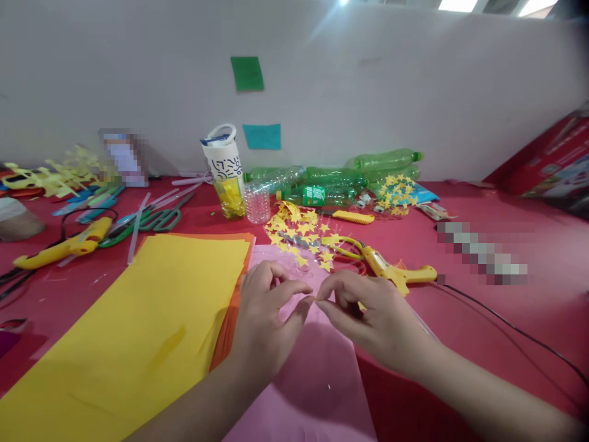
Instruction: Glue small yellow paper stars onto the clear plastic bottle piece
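My left hand (271, 307) and my right hand (375, 310) meet above the pink sheet (317, 374). Thumb and forefinger of each are pinched together at the fingertips on a tiny yellow piece (315, 299), mostly hidden by the fingers, so its shape is unclear. Just beyond my hands lies a pile of yellow paper stars (304, 228), some on clear film. Another bit of yellow shows under my right hand. A yellow hot glue gun (396, 270) rests behind my right hand, its cord running off to the right. Left of my left hand is yellow paper (151, 307) over orange sheets (225, 331).
Green plastic bottles (331, 178) lie along the wall behind a yellow box cutter (353, 217). A white tumbler (223, 159) and a cut clear bottle (257, 202) stand there. At left are scissors (161, 220), glue sticks (138, 227) and a second glue gun (69, 245).
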Available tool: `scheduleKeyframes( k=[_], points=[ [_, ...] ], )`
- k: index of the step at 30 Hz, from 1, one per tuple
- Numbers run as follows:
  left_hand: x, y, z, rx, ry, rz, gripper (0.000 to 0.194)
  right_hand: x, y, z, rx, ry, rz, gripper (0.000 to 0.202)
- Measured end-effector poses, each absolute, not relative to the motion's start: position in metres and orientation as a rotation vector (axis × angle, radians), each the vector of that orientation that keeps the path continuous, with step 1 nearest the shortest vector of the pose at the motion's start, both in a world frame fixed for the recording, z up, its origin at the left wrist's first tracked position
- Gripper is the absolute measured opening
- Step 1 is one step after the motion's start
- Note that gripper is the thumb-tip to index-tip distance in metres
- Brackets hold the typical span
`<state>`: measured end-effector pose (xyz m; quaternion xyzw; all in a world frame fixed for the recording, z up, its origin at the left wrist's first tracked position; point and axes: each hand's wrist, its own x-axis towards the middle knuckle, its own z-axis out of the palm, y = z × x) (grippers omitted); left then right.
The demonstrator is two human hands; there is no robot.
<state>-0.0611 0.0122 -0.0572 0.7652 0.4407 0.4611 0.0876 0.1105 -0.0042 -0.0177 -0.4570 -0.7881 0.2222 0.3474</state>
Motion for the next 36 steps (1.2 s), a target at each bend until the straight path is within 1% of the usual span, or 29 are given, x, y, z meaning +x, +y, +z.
scheduleKeyframes(
  k=[7, 11, 21, 33, 36],
  points=[
    [-0.059, 0.011, -0.057, 2.269, 1.213, 1.434, 0.012, 0.111, -0.006, -0.024, -1.218, -1.978, 0.652, 0.006],
    [-0.059, 0.011, -0.058, 2.291, 1.192, 1.416, 0.014, 0.111, -0.004, -0.027, -1.262, -1.926, 0.674, 0.005],
    [-0.058, 0.010, -0.059, 2.356, 1.215, 1.361, 0.012, 0.105, -0.003, -0.029, -1.348, -1.833, 0.719, 0.006],
    [-0.056, 0.010, -0.059, 2.334, 1.217, 1.355, 0.014, 0.103, -0.003, -0.028, -1.420, -1.809, 0.704, 0.008],
    [-0.057, 0.010, -0.059, 2.312, 1.197, 1.378, 0.013, 0.104, -0.004, -0.029, -1.395, -1.834, 0.622, 0.007]
  ],
)
